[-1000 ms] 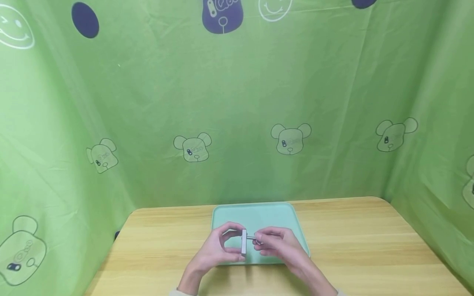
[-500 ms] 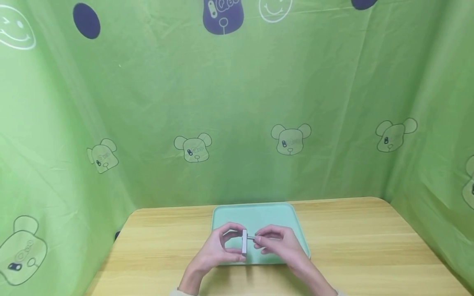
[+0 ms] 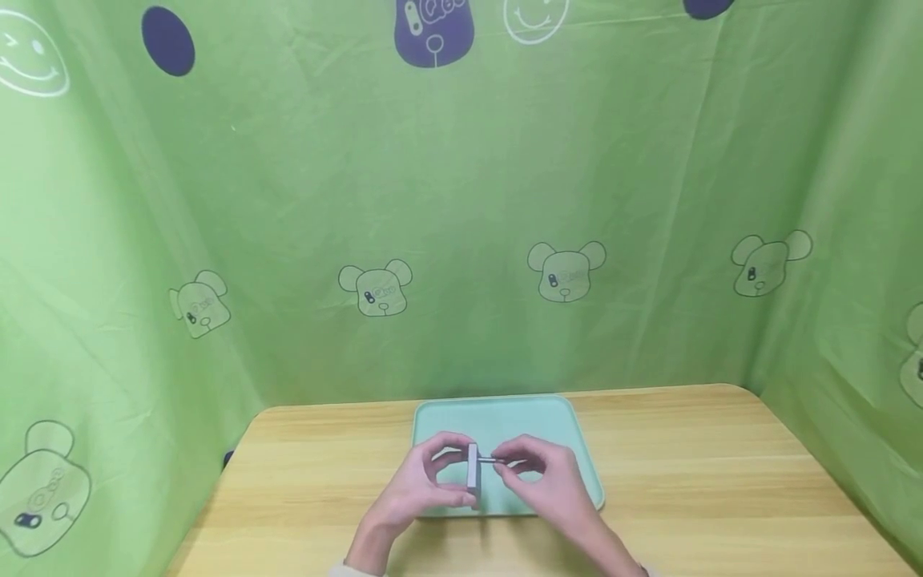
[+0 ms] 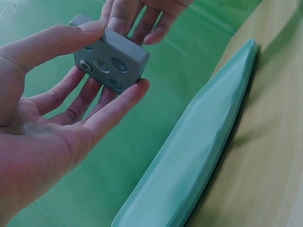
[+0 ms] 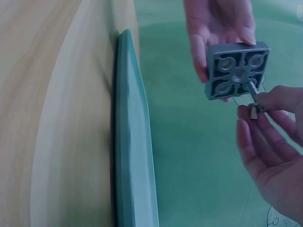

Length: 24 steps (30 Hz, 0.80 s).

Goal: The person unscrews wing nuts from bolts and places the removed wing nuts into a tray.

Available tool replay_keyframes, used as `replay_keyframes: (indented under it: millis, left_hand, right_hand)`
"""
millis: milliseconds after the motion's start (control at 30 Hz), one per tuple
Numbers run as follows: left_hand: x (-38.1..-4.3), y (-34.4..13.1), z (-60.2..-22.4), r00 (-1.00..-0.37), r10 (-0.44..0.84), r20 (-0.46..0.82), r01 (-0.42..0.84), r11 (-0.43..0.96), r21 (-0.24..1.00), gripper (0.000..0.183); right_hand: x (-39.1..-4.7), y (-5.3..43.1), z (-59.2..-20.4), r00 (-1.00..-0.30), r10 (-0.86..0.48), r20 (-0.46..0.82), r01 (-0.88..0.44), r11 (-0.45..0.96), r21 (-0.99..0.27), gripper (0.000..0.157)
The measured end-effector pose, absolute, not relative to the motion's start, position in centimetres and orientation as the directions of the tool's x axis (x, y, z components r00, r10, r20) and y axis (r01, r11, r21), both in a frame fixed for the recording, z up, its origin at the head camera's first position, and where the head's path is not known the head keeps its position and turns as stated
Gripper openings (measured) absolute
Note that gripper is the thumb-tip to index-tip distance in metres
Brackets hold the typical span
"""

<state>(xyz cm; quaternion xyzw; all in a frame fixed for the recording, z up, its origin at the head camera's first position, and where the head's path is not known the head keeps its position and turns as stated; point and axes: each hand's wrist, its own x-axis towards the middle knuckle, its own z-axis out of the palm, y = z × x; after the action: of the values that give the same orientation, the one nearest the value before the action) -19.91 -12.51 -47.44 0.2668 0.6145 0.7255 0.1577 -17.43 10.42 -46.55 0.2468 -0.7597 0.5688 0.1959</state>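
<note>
My left hand [image 3: 414, 485] holds a grey square block [image 4: 111, 56] by its edges, between thumb and fingers, above the tray. Round holes sit near its corners, and a threaded hole lies at its middle. The block's recessed face [image 5: 236, 71] is turned toward my right hand [image 3: 551, 477]. That hand pinches a metal screw [image 5: 254, 92] between thumb and fingers. The screw's threaded end is in or against a corner hole of the block; the right wrist view does not settle how deep. Its head is partly hidden by the fingertips [image 5: 267, 99].
A mint-green tray [image 3: 505, 413] lies on the wooden table [image 3: 685, 465] beneath both hands. Green cloth [image 3: 461, 200] printed with bear faces hangs behind the table and at both sides.
My right fingers have shifted their pinch on the screw, with thumb and forefinger now more spread out from the other fingers. The block has moved slightly left in my left hand's hold.
</note>
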Motion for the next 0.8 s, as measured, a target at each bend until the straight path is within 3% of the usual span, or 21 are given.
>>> replay_keyframes:
  millis: [233, 300, 433, 533, 667, 800]
  left_hand:
    - [-19.9, -12.9, -47.5, -0.781, 0.576, 0.239, 0.105, -0.256, 0.961, 0.065]
    - [-20.0, -12.9, -47.4, -0.771, 0.583, 0.256, 0.11, -0.274, 0.955, 0.064]
    - [-20.0, -13.0, -47.5, -0.764, 0.588, 0.265, 0.109, -0.287, 0.952, 0.063]
    - [-20.0, -13.0, -47.4, -0.763, 0.59, 0.266, 0.112, -0.285, 0.952, 0.063]
    - [-20.0, -13.1, -47.3, -0.761, 0.59, 0.27, 0.116, -0.286, 0.951, 0.064]
    - [-20.0, -13.1, -47.3, -0.761, 0.591, 0.268, 0.112, -0.287, 0.951, 0.065]
  right_hand:
    - [-18.2, 10.4, -47.2, -0.486, -0.205, 0.85, -0.854, 0.318, -0.412, 0.034]
    - [-18.4, 10.4, -47.3, -0.399, -0.232, 0.887, -0.889, 0.334, -0.313, 0.03]
    - [-18.7, 10.4, -47.1, -0.222, -0.283, 0.933, -0.933, 0.341, -0.118, 0.007]
    - [-18.8, 10.3, -46.8, -0.102, -0.315, 0.944, -0.933, 0.359, 0.019, 0.019]
    - [-18.8, 10.2, -46.6, -0.001, -0.348, 0.937, -0.912, 0.385, 0.142, 0.021]
    - [-18.7, 10.2, -46.5, 0.017, -0.358, 0.934, -0.901, 0.4, 0.169, 0.021]
